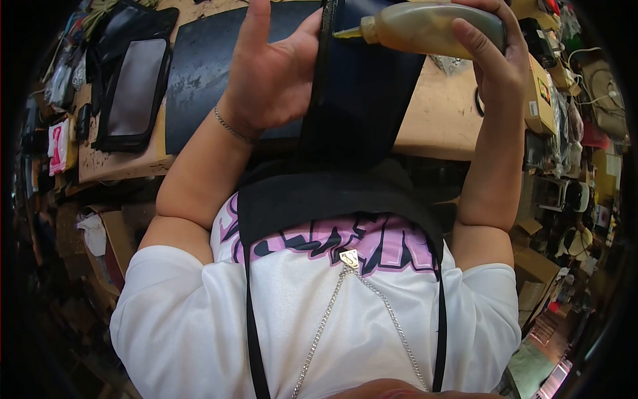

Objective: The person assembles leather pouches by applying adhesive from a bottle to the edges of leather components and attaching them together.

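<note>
A squeeze bottle [432, 28] of amber liquid lies tipped sideways in my right hand [500, 60], its fingers and thumb wrapped round the base. The bottle's narrow yellow nozzle [347, 33] points left, right at the raised edge of a dark, glossy panel [362, 93]. That panel stands tilted between my hands, its lower end close to my apron. My left hand [276, 80] supports the panel's left edge, palm turned up and thumb stretched out, with the fingers partly hidden behind it.
A wooden table [442, 110] carries a large black sheet [199, 80] and, farther left, black pouches with a grey mesh window [136, 86]. A yellow box [541, 100] stands by my right forearm. Cluttered goods line both sides.
</note>
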`<state>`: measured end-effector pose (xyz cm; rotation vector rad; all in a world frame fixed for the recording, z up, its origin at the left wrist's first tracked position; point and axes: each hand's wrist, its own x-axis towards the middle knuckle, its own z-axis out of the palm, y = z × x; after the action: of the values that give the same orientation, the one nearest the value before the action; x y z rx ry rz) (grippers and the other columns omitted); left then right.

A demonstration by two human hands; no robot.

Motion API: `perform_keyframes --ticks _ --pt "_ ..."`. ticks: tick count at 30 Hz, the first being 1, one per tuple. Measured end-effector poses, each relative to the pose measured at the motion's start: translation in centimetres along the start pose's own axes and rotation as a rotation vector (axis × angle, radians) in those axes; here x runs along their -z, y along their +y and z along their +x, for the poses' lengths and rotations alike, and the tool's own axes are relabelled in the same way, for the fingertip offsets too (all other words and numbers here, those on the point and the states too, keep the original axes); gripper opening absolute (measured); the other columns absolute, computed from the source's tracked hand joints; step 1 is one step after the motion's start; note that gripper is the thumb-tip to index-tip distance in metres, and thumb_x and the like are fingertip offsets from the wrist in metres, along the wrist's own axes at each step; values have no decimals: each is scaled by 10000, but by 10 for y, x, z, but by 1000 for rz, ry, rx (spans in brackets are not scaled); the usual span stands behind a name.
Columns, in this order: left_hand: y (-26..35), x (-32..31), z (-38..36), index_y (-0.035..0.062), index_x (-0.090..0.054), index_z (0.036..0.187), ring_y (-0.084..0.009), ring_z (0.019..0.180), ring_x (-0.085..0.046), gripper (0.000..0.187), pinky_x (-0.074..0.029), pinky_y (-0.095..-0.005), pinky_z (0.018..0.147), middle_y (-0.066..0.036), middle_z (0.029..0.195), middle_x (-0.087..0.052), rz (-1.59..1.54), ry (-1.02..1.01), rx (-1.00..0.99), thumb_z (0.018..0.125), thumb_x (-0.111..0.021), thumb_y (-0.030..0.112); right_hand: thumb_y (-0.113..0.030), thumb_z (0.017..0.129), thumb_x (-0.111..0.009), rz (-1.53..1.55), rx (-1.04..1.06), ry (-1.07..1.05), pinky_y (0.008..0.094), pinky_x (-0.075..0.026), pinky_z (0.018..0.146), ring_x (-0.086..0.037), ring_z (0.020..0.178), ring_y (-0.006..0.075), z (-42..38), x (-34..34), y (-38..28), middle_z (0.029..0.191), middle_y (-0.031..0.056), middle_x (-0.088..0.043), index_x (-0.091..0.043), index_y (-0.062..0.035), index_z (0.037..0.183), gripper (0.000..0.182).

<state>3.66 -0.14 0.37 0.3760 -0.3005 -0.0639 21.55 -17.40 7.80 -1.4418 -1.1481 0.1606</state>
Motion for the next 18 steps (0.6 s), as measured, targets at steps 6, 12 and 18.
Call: perform_keyframes --ticks 6,12,18 --pt "3 -3 3 84 -155 1568 -352 1418 -358 1107 -283 -509 1162 -201 1560 -320 24 -48 -22 817 -213 896 -235 764 -835 -53 -74 -55 267 -449 796 -587 884 132 -12 2 -3 949 56 -618 -625 -30 988 369" --pt "7 -5 6 37 -155 1560 -370 1413 -362 1124 -277 -507 1168 -212 1553 -326 31 -45 -79 827 -179 889 -177 798 -791 -77 -20 -151 322 -481 894 -634 981 203 -23 0 -3 1013 125 -658 -608 1 1060 365" --pt "11 -3 6 19 -173 1553 -378 1410 -365 1103 -282 -509 1165 -223 1544 -336 115 26 -129 849 -158 868 -150 809 -763 -25 -31 -214 357 -505 922 -668 1002 251 -34 -6 -8 1037 139 -659 -613 10 1056 330"
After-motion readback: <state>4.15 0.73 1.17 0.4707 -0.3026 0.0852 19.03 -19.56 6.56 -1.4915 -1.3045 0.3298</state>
